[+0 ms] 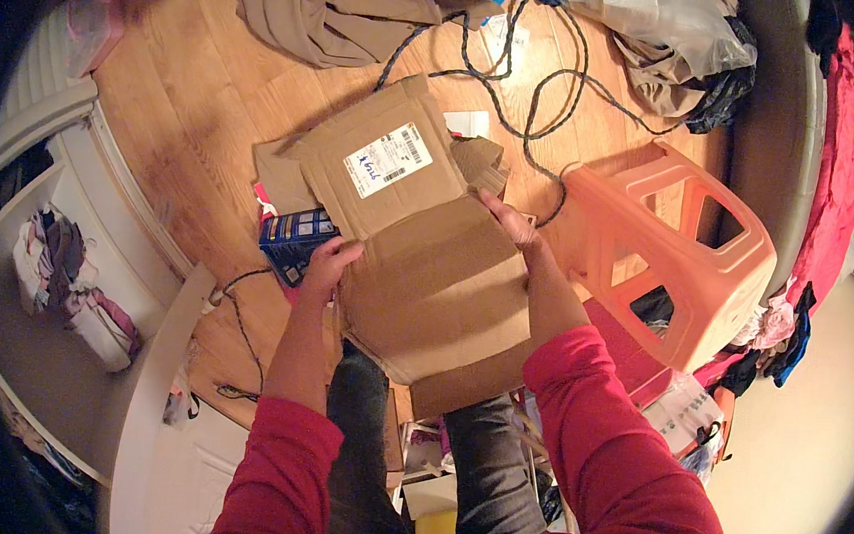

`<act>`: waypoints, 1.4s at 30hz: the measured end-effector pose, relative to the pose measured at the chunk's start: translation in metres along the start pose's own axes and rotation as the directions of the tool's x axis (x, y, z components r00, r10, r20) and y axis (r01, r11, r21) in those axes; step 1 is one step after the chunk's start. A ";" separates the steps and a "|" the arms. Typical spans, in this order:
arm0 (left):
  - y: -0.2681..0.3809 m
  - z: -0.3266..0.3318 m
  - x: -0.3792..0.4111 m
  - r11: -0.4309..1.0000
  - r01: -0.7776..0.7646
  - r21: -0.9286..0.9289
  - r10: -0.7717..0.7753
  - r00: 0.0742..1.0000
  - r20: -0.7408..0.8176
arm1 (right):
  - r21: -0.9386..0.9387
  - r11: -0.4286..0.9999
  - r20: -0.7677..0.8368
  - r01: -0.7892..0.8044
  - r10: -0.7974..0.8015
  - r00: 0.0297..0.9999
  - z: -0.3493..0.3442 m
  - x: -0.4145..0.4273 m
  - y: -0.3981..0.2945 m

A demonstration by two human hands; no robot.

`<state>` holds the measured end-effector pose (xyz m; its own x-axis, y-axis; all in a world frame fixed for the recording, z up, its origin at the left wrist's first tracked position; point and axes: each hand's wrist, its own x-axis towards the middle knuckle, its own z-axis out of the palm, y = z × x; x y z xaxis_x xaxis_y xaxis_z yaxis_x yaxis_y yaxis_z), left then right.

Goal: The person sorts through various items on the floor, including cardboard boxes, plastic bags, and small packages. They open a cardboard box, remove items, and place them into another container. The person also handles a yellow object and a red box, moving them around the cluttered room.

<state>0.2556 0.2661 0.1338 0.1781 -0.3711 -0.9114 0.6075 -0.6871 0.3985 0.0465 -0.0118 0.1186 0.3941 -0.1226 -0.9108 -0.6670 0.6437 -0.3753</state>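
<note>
An unfolded brown cardboard box [440, 291] is held out flat above my lap, creased across its middle. My left hand [328, 267] grips its left edge near the crease, thumb on top. On the opposite edge, my right hand [509, 221] has hold of the board, with its fingers partly hidden underneath. A white shipping label [388, 160] with print, barcodes and handwriting is stuck on the far panel. Just beyond my left hand, a dark blue printed box [295, 238] lies on the floor. More cardboard pieces [284, 173] show beneath the far panel.
An orange plastic stool [677, 249] lies tipped over at the right. A dark cord [533, 117] loops across the wooden floor [175, 119]. Brown cloth [334, 15] and a clear plastic bag [657, 21] lie at the far side. An open cabinet [79, 390] with clothes stands at left.
</note>
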 end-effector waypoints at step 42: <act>0.020 0.068 -0.069 0.142 -0.424 0.895 0.584 0.765 0.270 | -0.812 0.583 -0.423 -0.018 -0.567 0.707 0.059 0.031 -0.034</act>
<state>0.2031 0.2354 0.2113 0.2824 -0.8541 -0.4368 -0.6816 -0.4990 0.5351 0.1186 0.0069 0.1137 0.3896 -0.7711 -0.5036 -0.9095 -0.2359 -0.3424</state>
